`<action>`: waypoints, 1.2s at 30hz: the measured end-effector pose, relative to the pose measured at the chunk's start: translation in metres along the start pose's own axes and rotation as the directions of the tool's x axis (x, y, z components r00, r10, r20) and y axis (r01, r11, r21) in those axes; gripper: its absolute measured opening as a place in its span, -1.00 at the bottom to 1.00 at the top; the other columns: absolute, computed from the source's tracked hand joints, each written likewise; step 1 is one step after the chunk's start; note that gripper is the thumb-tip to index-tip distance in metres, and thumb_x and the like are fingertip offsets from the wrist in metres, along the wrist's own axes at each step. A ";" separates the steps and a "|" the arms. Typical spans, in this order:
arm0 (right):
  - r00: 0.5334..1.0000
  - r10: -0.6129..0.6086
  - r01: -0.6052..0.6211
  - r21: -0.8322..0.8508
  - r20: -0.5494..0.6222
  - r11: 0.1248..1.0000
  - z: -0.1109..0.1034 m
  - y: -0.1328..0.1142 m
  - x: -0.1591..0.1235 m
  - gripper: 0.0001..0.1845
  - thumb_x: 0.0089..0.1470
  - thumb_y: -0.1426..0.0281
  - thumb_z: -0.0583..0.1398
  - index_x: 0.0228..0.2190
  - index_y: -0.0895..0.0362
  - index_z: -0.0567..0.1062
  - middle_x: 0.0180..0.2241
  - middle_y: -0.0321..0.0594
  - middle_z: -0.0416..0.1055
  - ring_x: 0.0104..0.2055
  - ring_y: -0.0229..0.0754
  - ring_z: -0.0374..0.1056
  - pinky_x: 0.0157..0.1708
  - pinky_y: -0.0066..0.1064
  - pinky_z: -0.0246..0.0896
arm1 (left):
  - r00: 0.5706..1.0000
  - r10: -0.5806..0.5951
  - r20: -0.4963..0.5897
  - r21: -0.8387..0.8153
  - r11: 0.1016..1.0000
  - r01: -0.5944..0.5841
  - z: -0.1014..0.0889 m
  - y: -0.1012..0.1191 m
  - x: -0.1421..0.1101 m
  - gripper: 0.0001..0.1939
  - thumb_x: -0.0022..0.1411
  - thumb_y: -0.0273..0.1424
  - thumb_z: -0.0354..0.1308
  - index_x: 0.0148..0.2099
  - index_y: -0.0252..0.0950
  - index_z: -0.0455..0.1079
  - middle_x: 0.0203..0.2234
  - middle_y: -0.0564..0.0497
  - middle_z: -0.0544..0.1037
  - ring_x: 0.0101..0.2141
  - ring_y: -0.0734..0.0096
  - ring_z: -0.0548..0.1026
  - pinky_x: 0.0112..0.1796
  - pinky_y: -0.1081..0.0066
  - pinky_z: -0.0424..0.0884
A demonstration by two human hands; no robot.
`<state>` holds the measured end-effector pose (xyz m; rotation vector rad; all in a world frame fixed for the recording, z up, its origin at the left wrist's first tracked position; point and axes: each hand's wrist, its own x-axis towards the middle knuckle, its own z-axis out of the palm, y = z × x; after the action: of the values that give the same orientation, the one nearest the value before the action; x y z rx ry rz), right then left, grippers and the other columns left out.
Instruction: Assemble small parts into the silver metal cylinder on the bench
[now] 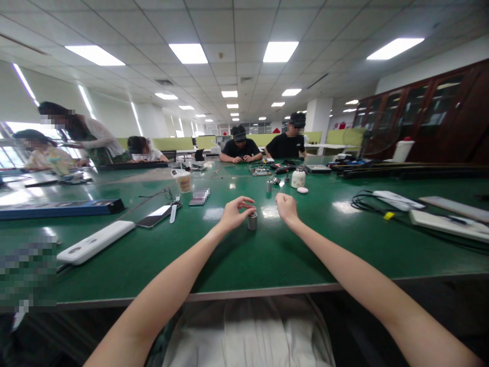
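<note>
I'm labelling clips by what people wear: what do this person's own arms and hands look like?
Both the left arm and right arm are bare, with no sleeves in view. The left hand and right hand wear no gloves, and no watch or cable shows on either wrist. Rings would be too small to tell.

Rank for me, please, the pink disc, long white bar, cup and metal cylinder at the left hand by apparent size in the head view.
Largest to smallest:
1. Long white bar
2. Cup
3. Metal cylinder, at the left hand
4. Pink disc
</note>
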<state>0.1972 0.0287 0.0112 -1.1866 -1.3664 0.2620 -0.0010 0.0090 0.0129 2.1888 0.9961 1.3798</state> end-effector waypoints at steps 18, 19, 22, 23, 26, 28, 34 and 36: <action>0.844 -0.178 0.287 -0.146 0.505 0.947 0.003 -0.020 -0.019 -0.59 0.05 0.08 0.18 -0.27 0.09 0.67 -0.70 -0.36 0.22 -0.61 -0.33 0.01 -0.55 -0.44 -0.19 | 0.959 -0.128 0.254 0.095 0.990 0.107 -0.001 -0.027 -0.008 -0.42 -0.09 -0.14 0.37 -0.03 -0.31 0.44 -0.23 -0.09 0.64 -0.14 0.10 0.58 -0.13 0.28 0.46; 0.840 -0.171 0.290 -0.160 0.514 0.943 0.004 -0.020 -0.019 -0.60 0.05 0.08 0.18 -0.29 0.08 0.67 -0.69 -0.36 0.22 -0.61 -0.33 0.02 -0.55 -0.44 -0.19 | 0.959 -0.120 0.257 0.085 0.991 0.101 0.000 -0.028 -0.008 -0.44 -0.09 -0.15 0.37 -0.06 -0.31 0.45 -0.22 -0.10 0.64 -0.13 0.10 0.57 -0.13 0.29 0.46; 0.829 -0.161 0.300 -0.182 0.536 0.936 0.006 -0.021 -0.017 -0.63 0.06 0.11 0.19 -0.31 0.09 0.67 -0.70 -0.35 0.23 -0.61 -0.33 0.04 -0.56 -0.45 -0.19 | 0.959 -0.109 0.260 0.067 0.993 0.095 0.000 -0.030 -0.008 -0.50 -0.07 -0.16 0.36 -0.10 -0.32 0.48 -0.21 -0.09 0.64 -0.12 0.10 0.57 -0.12 0.29 0.47; 0.822 -0.162 0.308 -0.188 0.546 0.933 0.006 -0.022 -0.016 -0.65 0.06 0.12 0.20 -0.31 0.09 0.67 -0.70 -0.35 0.24 -0.61 -0.33 0.05 -0.56 -0.45 -0.19 | 0.959 -0.109 0.263 0.063 0.993 0.095 0.000 -0.031 -0.008 -0.51 -0.07 -0.16 0.36 -0.11 -0.32 0.48 -0.21 -0.09 0.64 -0.12 0.10 0.57 -0.11 0.29 0.47; 0.806 -0.178 0.341 -0.197 0.565 0.919 0.008 -0.026 -0.012 -0.71 0.07 0.19 0.21 -0.31 0.06 0.67 -0.65 -0.32 0.34 -0.58 -0.32 0.12 -0.54 -0.46 -0.13 | 0.955 -0.111 0.273 0.057 0.993 0.100 0.000 -0.032 -0.008 -0.49 -0.07 -0.14 0.36 -0.10 -0.32 0.48 -0.20 -0.10 0.64 -0.11 0.10 0.57 -0.08 0.27 0.46; 0.808 -0.199 0.355 -0.189 0.554 0.915 0.008 -0.026 -0.008 -0.71 0.09 0.19 0.20 -0.31 0.06 0.67 -0.61 -0.31 0.40 -0.57 -0.31 0.15 -0.53 -0.47 -0.11 | 0.954 -0.115 0.275 0.050 0.993 0.105 0.000 -0.033 -0.008 -0.46 -0.08 -0.14 0.36 -0.07 -0.33 0.48 -0.18 -0.11 0.63 -0.10 0.10 0.57 -0.06 0.26 0.45; 0.906 -0.094 0.252 -0.347 0.413 0.903 0.000 0.008 0.016 -0.64 0.09 0.11 0.19 -0.26 0.06 0.66 -0.53 -0.24 0.50 -0.49 -0.23 0.32 -0.50 -0.47 0.02 | 0.950 -0.114 0.292 0.050 0.993 0.104 0.000 -0.033 -0.007 -0.47 -0.07 -0.14 0.36 -0.08 -0.32 0.49 -0.19 -0.10 0.63 -0.11 0.14 0.57 -0.04 0.26 0.45; 0.891 -0.017 0.246 -0.452 0.453 0.858 -0.004 0.027 0.020 -0.68 0.07 0.12 0.22 -0.26 0.02 0.66 -0.40 -0.20 0.56 -0.36 -0.16 0.40 -0.44 -0.47 0.10 | 0.950 -0.111 0.292 0.048 0.994 0.102 0.000 -0.032 -0.007 -0.49 -0.07 -0.15 0.36 -0.09 -0.33 0.49 -0.20 -0.10 0.63 -0.12 0.15 0.57 -0.03 0.27 0.45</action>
<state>0.2189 0.0535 0.0041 -1.5072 -1.9907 0.0677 -0.0150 0.0258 -0.0112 2.2436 1.0117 0.9589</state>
